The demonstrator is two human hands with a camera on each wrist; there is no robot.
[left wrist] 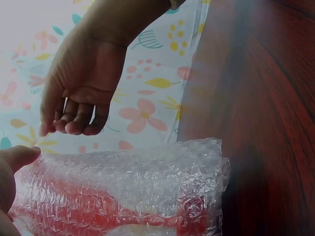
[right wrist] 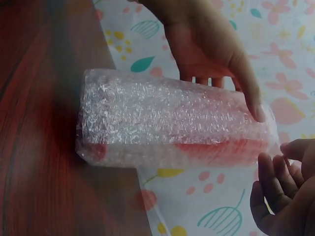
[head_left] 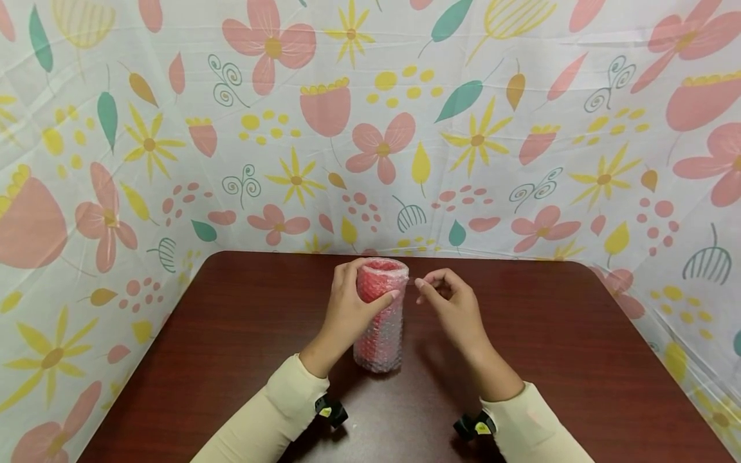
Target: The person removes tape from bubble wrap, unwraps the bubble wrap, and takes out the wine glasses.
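Observation:
A red cylinder-shaped object wrapped in clear bubble wrap point(head_left: 379, 328) stands upright on the table, with an open round top. My left hand point(head_left: 350, 305) grips its upper part, thumb across the near side and fingers around the far left. At the upper right of the wrap, my right hand point(head_left: 454, 308) pinches a thin clear strip between thumb and forefinger, its other fingers curled. That strip runs from the wrap's top edge to the fingertips; its kind is too faint to tell. In the right wrist view, the wrap point(right wrist: 147, 115) shows a lengthwise overlap with red beneath.
The dark reddish-brown table point(head_left: 243, 334) has rounded far corners. A white cloth point(head_left: 191, 161) printed with flowers and leaves hangs behind it and along both sides. Black straps with small devices point(head_left: 476, 426) are on both wrists, over cream sleeves point(head_left: 272, 405).

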